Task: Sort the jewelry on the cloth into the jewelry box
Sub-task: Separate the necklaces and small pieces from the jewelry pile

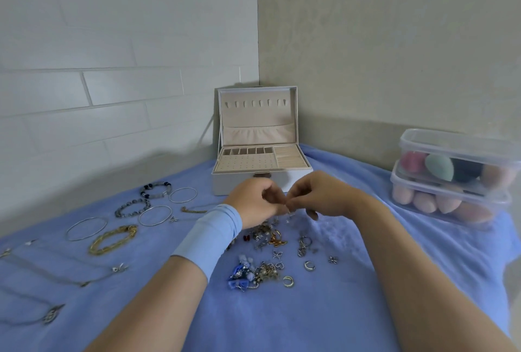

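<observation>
The left hand (255, 202) and the right hand (315, 196) met fingertip to fingertip, fingers curled, and together pinched a small piece (286, 205) too tiny to identify. Whether one hand bore most of the hold could not be told. The left forearm wore a pale blue wristband (208, 236).

The hands hung just above the far edge of a heap of loose jewelry (270, 236) lying on the blue cloth (282, 318): small charms, earrings and clasps in silver and gold. Nearer lay a cluster with blue bows (239, 277), and to its right two open rings (309, 265), one nearer than the other.

Just beyond the hands stood the white jewelry box (239, 186), lid upright and leaning toward the corner of the walls. Its beige tray showed a perforated panel at the left front, a row of small compartments behind it and ring rolls at the right. No jewelry could be seen in it.

To the left, well apart from the heap, lay two beaded bracelets (155, 189), three thin silver bangles (86, 228), a gold chain bracelet (112, 239) and, nearest the left edge, thin necklaces (56, 274) spread out flat.

At the far right stood two stacked clear plastic containers (451, 143) holding makeup sponges (439, 167).
</observation>
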